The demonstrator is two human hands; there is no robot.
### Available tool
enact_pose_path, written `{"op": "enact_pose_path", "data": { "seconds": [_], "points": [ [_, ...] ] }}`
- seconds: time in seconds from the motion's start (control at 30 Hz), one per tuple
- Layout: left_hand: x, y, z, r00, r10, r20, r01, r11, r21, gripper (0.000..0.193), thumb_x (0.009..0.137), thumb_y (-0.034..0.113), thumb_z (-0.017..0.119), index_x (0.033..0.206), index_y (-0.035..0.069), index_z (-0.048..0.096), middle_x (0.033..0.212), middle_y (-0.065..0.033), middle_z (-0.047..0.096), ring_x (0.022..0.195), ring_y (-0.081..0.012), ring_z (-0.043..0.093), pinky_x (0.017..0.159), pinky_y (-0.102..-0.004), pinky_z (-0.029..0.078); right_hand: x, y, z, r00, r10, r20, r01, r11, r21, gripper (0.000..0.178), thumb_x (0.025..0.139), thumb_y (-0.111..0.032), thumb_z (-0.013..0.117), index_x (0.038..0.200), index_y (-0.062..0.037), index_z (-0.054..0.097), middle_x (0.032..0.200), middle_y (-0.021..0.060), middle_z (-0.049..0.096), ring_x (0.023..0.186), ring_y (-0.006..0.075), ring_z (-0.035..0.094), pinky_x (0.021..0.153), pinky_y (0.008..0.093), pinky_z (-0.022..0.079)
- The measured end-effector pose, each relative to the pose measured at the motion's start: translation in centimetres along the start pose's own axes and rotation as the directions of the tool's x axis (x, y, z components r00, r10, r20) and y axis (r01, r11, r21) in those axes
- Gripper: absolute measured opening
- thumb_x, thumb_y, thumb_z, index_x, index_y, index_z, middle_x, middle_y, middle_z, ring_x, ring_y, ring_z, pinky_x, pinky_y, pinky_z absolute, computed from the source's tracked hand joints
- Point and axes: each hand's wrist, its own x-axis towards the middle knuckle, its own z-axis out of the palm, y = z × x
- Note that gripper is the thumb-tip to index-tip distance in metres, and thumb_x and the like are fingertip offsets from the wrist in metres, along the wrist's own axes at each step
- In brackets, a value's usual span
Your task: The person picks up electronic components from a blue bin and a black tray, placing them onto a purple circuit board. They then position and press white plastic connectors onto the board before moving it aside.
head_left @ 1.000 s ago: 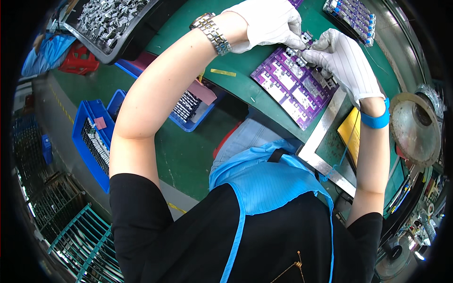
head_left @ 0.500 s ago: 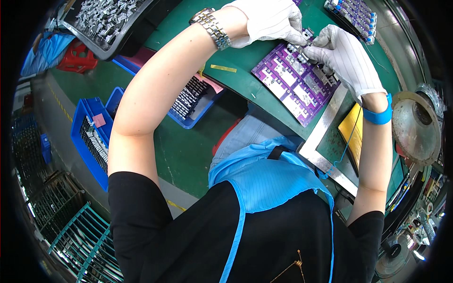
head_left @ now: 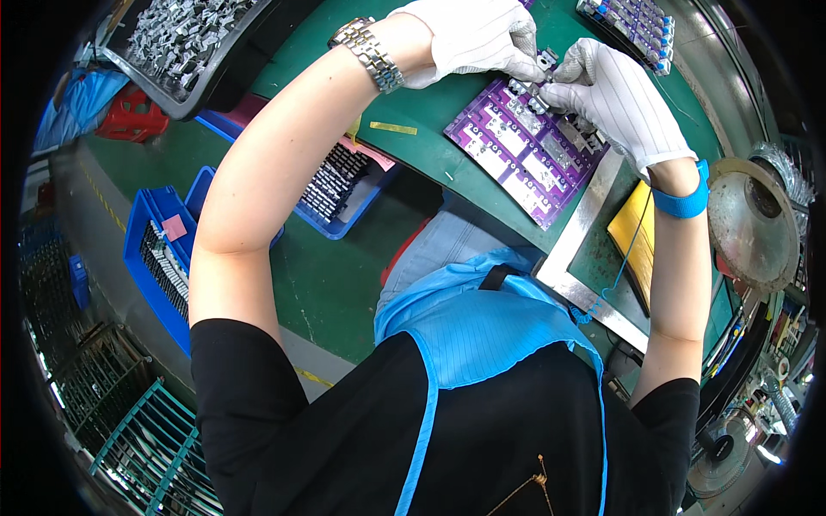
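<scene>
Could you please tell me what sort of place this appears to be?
Probably a factory assembly workshop: a purple board set with small parts lies on a green bench, and a black bin is heaped with greyish pieces.

Factory workshop, green workbench (head_left: 422, 156), parts bin (head_left: 176, 105), metal racks (head_left: 148, 451)

Pink sheet (head_left: 376, 155) tipped up vs 1s ago, more blk parts (head_left: 334, 184) in blue bin (head_left: 344, 229) visible.
</scene>
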Motion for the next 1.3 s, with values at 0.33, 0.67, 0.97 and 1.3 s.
{"op": "enact_pose_path", "data": {
  "seconds": [0.33,0.67,0.97,1.3],
  "points": [
    [-0.5,0.4,0.1,0.998,0.024,-0.052,-0.025,1.000,-0.019,0.024,0.079,0.027,0.070,0.081,0.004,0.071,0.076,-0.0143,0.067,0.071,-0.0253,0.063,0.068,-0.0344,0.049,-0.1,-1.1,-0.7,0.991,0.107,0.075,-0.114,0.989,0.091,0.030,0.082,-0.023,0.078,0.090,0.0006,0.060,0.071,0.0086,0.064,0.064,0.0129,0.062,0.058,0.0286,0.049],
    [-0.4,-0.2,0.1,0.997,0.068,-0.046,-0.070,0.997,-0.029,0.024,0.079,0.027,0.070,0.080,0.003,0.071,0.076,-0.0141,0.067,0.071,-0.0241,0.064,0.068,-0.0336,0.050,0.3,-0.4,-0.3,0.995,0.056,0.079,-0.064,0.993,0.103,0.029,0.083,-0.023,0.077,0.089,0.0003,0.061,0.072,0.0077,0.064,0.064,0.0113,0.061,0.058,0.0278,0.050],
    [-0.3,-0.4,0.3,0.996,0.067,-0.054,-0.069,0.997,-0.019,0.024,0.079,0.026,0.070,0.081,0.003,0.071,0.077,-0.0134,0.067,0.072,-0.0241,0.064,0.069,-0.0334,0.050,0.3,-0.5,-0.2,0.997,0.048,0.067,-0.056,0.992,0.113,0.029,0.083,-0.023,0.077,0.089,0.0006,0.061,0.071,0.0067,0.064,0.063,0.0104,0.060,0.057,0.0272,0.049],
    [-0.5,-0.7,0.4,0.994,0.082,-0.075,-0.086,0.995,-0.054,0.023,0.080,0.026,0.070,0.081,0.003,0.071,0.077,-0.0134,0.067,0.073,-0.0241,0.064,0.069,-0.0337,0.050,0.1,-0.7,-0.3,0.994,0.095,0.046,-0.099,0.992,0.082,0.032,0.081,-0.026,0.078,0.092,0.0013,0.064,0.074,0.0106,0.066,0.068,0.0144,0.064,0.063,0.0308,0.051]
  ]
}}
